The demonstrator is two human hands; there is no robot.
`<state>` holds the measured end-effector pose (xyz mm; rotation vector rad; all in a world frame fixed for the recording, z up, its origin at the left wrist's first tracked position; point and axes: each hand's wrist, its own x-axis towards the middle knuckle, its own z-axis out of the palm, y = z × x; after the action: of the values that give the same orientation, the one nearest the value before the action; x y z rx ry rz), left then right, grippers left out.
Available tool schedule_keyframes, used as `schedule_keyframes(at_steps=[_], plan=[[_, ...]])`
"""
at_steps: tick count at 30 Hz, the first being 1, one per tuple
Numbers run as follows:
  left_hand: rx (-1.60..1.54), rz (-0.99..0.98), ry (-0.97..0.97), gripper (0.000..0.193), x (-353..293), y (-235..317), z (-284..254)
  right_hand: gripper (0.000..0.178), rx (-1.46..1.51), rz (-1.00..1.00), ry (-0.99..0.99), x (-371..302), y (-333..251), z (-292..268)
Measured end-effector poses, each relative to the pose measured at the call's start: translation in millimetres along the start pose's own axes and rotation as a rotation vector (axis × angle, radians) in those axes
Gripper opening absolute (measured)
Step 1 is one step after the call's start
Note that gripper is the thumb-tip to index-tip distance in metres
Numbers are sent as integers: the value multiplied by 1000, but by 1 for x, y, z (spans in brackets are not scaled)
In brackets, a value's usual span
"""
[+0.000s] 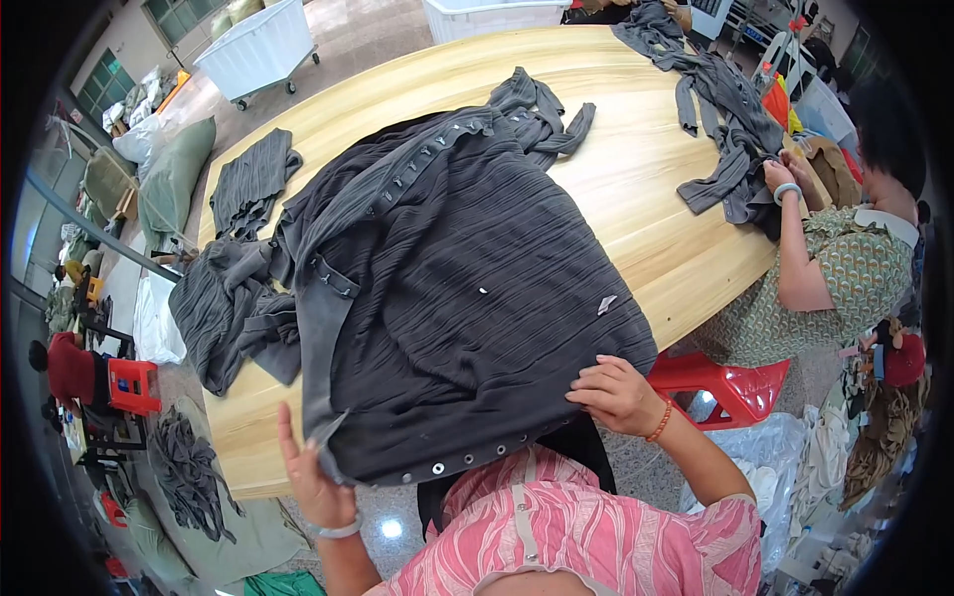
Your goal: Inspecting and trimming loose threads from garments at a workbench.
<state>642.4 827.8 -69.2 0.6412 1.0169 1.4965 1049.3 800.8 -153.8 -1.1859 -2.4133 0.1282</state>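
A large dark grey ribbed garment lies spread over the near side of the table, with a row of metal eyelets along its near edge and snaps on its far strip. My left hand pinches the garment's near left corner, one finger sticking up. Beside that hand is a pointed grey shape; whether it is cloth or a blade I cannot make out. On the near right edge rests my right hand, its fingers stretched over the cloth and its thumb hidden. Two small pale scraps lie on the garment.
More dark grey garments are heaped on the left of the wooden table. At the right, a co-worker handles other grey pieces. A red stool stands near my right arm. White wheeled bins stand beyond the table.
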Motion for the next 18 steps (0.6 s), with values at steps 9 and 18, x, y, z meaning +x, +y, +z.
schedule_keyframes(at_steps=[9, 18], plan=[[-135, -19, 56, 44, 2, -5, -94, 11, 698, 353, -146, 55, -6, -45], [1526, 725, -377, 60, 47, -28, -27, 31, 81, 193, 172, 64, 8, -29]])
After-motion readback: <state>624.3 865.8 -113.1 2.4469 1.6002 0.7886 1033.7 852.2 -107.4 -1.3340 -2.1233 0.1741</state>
